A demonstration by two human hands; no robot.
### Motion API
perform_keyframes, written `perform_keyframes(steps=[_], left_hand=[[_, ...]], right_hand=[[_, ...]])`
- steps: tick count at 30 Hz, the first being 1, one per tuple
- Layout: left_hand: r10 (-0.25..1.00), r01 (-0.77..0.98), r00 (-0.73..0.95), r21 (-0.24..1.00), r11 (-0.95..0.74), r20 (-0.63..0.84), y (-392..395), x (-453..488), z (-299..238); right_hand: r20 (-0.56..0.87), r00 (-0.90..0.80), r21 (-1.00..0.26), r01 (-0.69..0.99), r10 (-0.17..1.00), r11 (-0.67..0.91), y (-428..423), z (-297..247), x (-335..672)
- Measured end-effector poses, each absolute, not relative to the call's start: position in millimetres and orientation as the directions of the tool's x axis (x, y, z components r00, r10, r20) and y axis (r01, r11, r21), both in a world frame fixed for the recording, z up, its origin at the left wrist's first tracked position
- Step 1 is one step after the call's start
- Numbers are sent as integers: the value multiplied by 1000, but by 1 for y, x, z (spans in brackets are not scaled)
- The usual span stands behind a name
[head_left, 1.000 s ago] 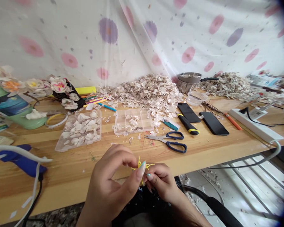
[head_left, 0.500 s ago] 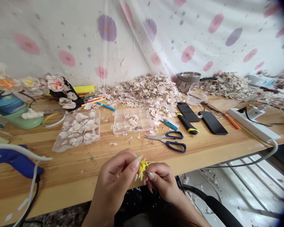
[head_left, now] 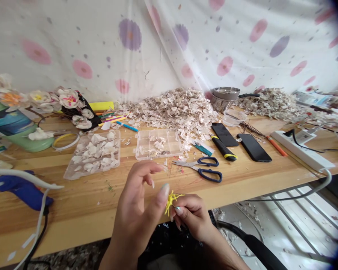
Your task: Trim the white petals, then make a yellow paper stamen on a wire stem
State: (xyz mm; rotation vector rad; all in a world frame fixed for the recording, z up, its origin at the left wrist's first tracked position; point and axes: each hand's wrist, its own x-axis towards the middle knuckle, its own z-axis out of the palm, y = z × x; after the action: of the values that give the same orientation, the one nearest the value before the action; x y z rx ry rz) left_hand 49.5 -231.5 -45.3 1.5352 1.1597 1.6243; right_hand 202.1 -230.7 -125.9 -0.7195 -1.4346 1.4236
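Pinched in my right hand is a yellow spiky flower centre, its thin strands spreading out to the left and up. My left hand is open just left of it, thumb and fingers apart, the thumb tip close to the strands. Whether that thumb touches them I cannot tell. Beyond the hands, scissors with dark blue handles lie spread on the wooden table. A clear box of white petals and a divided clear box with a few petal bits stand farther back.
Behind the boxes rises a large heap of dried petals. To the right lie a black-and-yellow cutter, two phones, one nearer, and a power strip. A blue glue gun with cables and a flower-filled green pot are at left.
My left hand has let go of the yellow flower centre; its fingers have lifted and spread away from the thumb. My right hand stays nearly in place, still holding it.
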Motion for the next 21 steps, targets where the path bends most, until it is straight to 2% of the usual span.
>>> perform_keyframes(steps=[3,5,11,17,21], left_hand=[[875,132,33,866,-482,482,-229,52,-45],[879,31,15,878,-477,477,-227,54,-48],[983,-310,70,940,-141,171,-226,59,-52],[978,-394,143,915,-85,152,-220,60,-56],[975,-455,179,889,-39,134,-216,57,-57]], right_hand=[[256,-365,-958,-221,895,184,-231,-126,202],[279,-372,-955,-199,885,218,-230,-125,202],[311,-328,-950,-121,892,287,-229,-126,202],[333,-315,-941,-53,889,333,-230,-125,201],[269,-287,-959,-167,919,229,-230,-126,200]])
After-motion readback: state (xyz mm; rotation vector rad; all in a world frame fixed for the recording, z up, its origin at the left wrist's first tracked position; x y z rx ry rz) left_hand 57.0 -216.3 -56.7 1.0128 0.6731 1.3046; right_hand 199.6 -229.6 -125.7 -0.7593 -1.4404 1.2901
